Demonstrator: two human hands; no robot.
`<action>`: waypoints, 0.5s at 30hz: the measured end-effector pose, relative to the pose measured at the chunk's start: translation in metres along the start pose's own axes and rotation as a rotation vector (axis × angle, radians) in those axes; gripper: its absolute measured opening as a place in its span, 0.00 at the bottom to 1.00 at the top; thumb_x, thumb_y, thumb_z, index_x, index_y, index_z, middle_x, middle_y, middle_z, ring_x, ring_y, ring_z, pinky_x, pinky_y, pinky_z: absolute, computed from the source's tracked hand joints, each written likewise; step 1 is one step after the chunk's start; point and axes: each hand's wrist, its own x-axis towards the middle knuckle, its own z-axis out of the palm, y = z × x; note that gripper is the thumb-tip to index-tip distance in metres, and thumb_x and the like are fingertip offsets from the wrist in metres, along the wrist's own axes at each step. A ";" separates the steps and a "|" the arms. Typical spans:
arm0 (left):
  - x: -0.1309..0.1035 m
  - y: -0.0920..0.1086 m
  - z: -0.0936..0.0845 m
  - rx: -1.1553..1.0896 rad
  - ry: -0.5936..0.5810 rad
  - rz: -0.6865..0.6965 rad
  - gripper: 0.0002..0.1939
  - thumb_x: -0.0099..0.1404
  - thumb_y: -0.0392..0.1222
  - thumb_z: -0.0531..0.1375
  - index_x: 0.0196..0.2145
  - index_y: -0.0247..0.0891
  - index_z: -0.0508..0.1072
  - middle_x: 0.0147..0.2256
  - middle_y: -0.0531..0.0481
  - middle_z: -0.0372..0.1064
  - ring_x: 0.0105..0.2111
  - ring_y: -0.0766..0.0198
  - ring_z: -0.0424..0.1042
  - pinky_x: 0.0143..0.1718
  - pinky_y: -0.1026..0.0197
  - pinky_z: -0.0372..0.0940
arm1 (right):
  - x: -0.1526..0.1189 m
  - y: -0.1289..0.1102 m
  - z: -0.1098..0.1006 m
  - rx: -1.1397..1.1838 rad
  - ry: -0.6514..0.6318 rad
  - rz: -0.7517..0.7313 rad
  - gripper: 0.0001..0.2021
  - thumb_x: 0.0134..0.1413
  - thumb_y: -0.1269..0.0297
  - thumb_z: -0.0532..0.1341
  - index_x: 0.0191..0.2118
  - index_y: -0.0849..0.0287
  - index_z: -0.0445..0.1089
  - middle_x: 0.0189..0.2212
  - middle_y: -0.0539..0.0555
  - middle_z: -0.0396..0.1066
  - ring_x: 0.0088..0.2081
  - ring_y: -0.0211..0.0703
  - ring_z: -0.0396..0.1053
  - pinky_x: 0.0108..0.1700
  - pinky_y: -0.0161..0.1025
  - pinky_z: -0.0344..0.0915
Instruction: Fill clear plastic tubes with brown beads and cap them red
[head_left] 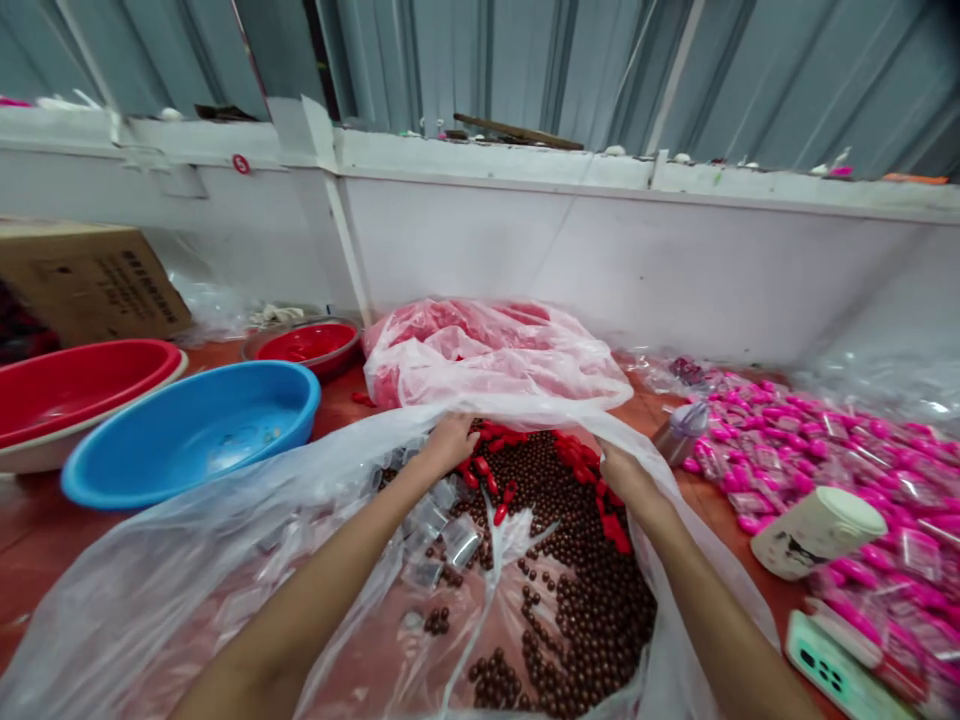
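Observation:
A large clear plastic bag (202, 570) lies spread open in front of me. Inside it are many small dark brown balls (607, 600), a cluster of small clear plastic cups (442, 530) at the left, and shiny red pieces (577, 458) near the far side. My left hand (450, 443) is closed on the far rim of the bag, its thumb beside the red pieces. Farther right, my right hand (628, 476) grips the bag's edge, with its fingertips partly hidden by the plastic. Both forearms reach over the bag.
Behind the bag sits another bag of red items (495, 355), against the white wall (510, 235). Blue (187, 430) and red basins (82, 385) stand left, near a cardboard box (97, 285). Right are pink packaged pieces (817, 440), a white cup (817, 532) and a phone (832, 665).

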 end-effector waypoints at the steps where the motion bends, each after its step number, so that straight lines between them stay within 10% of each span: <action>1: 0.008 0.003 0.002 0.002 0.036 -0.008 0.19 0.60 0.40 0.54 0.49 0.32 0.66 0.47 0.38 0.67 0.50 0.52 0.64 0.53 0.52 0.57 | 0.001 0.001 -0.006 -0.020 0.014 -0.007 0.22 0.47 0.75 0.51 0.47 0.51 0.70 0.43 0.50 0.74 0.55 0.51 0.61 0.61 0.51 0.49; 6: 0.009 0.024 0.025 0.006 0.140 -0.060 0.20 0.63 0.38 0.50 0.52 0.26 0.61 0.49 0.33 0.64 0.53 0.49 0.60 0.54 0.47 0.55 | -0.010 0.006 -0.007 -0.221 -0.035 0.010 0.24 0.48 0.75 0.49 0.49 0.52 0.69 0.42 0.49 0.74 0.53 0.49 0.64 0.59 0.50 0.54; 15: -0.001 0.018 0.057 -0.016 -0.058 0.089 0.17 0.64 0.42 0.51 0.49 0.39 0.68 0.48 0.45 0.67 0.49 0.57 0.64 0.53 0.55 0.56 | -0.024 0.027 0.044 -0.302 -0.173 0.209 0.23 0.56 0.59 0.52 0.57 0.58 0.60 0.53 0.58 0.65 0.56 0.53 0.59 0.56 0.49 0.55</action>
